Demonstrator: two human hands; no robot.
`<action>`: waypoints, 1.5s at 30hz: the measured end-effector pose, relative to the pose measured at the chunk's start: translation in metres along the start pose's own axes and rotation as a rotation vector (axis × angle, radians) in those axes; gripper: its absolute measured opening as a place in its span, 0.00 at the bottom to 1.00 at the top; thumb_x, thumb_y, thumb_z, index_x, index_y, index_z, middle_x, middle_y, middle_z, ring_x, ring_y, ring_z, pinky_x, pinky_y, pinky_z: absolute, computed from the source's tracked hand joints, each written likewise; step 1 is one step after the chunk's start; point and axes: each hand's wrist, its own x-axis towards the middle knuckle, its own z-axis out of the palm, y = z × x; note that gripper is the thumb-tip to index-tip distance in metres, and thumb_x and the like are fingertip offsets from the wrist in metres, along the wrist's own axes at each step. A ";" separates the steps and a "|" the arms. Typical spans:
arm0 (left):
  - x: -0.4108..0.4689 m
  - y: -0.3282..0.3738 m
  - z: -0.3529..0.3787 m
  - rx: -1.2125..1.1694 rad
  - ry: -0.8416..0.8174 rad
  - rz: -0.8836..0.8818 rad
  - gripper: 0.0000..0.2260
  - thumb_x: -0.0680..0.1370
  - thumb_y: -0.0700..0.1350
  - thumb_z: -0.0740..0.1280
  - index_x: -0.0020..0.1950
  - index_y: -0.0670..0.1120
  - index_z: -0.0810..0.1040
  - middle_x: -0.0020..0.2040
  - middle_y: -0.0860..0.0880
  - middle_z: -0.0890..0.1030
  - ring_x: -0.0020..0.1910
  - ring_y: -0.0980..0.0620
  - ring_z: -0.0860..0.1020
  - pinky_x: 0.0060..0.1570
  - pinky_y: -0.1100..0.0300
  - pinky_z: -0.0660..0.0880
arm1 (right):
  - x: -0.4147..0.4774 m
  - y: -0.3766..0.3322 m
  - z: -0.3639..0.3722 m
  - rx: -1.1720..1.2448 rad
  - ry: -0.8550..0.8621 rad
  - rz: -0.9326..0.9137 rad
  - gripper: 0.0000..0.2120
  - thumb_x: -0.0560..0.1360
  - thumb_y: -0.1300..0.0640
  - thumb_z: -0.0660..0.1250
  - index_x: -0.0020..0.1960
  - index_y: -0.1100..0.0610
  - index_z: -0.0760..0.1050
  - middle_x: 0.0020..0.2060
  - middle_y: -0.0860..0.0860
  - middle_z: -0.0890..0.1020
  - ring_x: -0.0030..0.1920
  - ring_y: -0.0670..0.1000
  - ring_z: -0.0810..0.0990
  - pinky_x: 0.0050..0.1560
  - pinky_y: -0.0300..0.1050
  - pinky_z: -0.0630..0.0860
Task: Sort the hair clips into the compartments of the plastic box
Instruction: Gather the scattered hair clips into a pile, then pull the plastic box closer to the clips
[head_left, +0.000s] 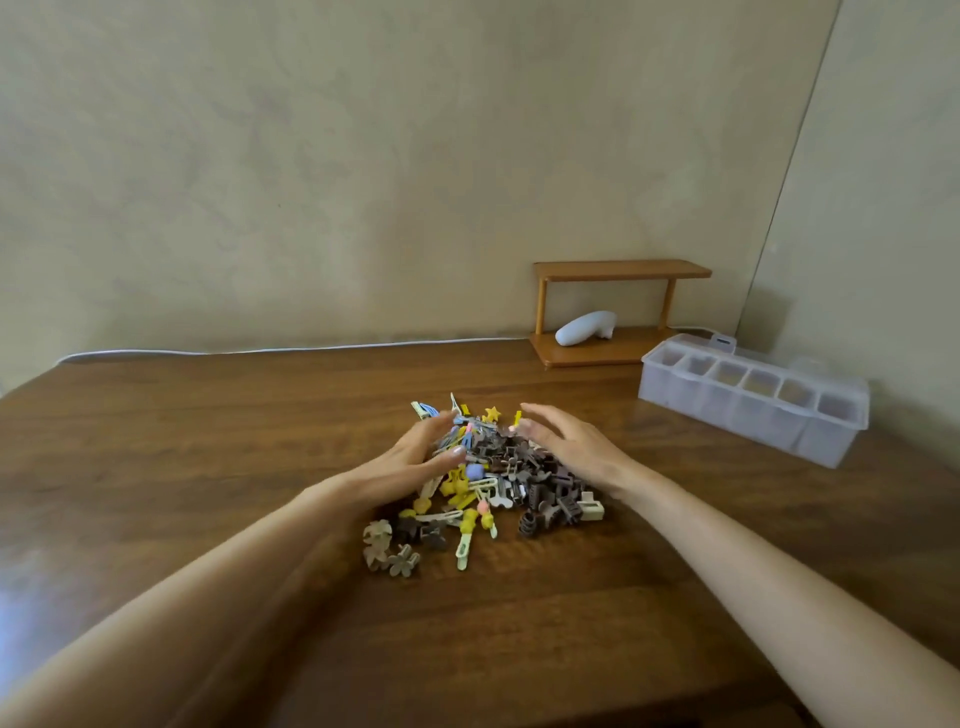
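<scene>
A heap of hair clips (493, 478) lies in the middle of the wooden table (208, 441): brown claw clips, yellow, blue and beige snap clips, several beige flower clips at the front left. My left hand (410, 457) cups the pile's left side, fingers spread and curled over the clips. My right hand (571, 441) rests against the pile's right side, fingers apart. Neither hand visibly holds a single clip. The translucent plastic box (753, 415) with a row of compartments stands at the far right, lid folded back, apart from both hands.
A small two-level wooden shelf (618, 317) stands against the wall behind the box, with a white rounded object (584, 328) on its lower board. A white cable (260, 351) runs along the table's back edge. Walls close off the back and right.
</scene>
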 end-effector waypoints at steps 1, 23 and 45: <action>-0.009 0.001 -0.009 -0.007 -0.034 0.017 0.44 0.63 0.74 0.60 0.74 0.60 0.47 0.75 0.56 0.51 0.72 0.55 0.56 0.70 0.54 0.59 | -0.006 0.001 -0.009 -0.034 -0.038 -0.009 0.37 0.70 0.30 0.56 0.75 0.45 0.56 0.76 0.47 0.58 0.75 0.51 0.54 0.72 0.55 0.55; 0.048 -0.017 -0.015 0.250 0.354 -0.165 0.47 0.62 0.79 0.46 0.76 0.55 0.48 0.78 0.46 0.46 0.76 0.44 0.46 0.72 0.38 0.42 | -0.001 0.056 -0.094 -0.503 0.607 0.138 0.33 0.72 0.45 0.69 0.71 0.56 0.63 0.72 0.58 0.64 0.73 0.58 0.59 0.71 0.61 0.59; 0.095 0.017 0.012 0.205 -0.322 0.165 0.20 0.78 0.58 0.59 0.68 0.54 0.70 0.75 0.53 0.61 0.75 0.55 0.51 0.74 0.45 0.44 | 0.027 0.074 -0.073 -0.294 0.594 0.037 0.19 0.77 0.68 0.56 0.59 0.52 0.78 0.56 0.53 0.78 0.59 0.53 0.71 0.52 0.41 0.64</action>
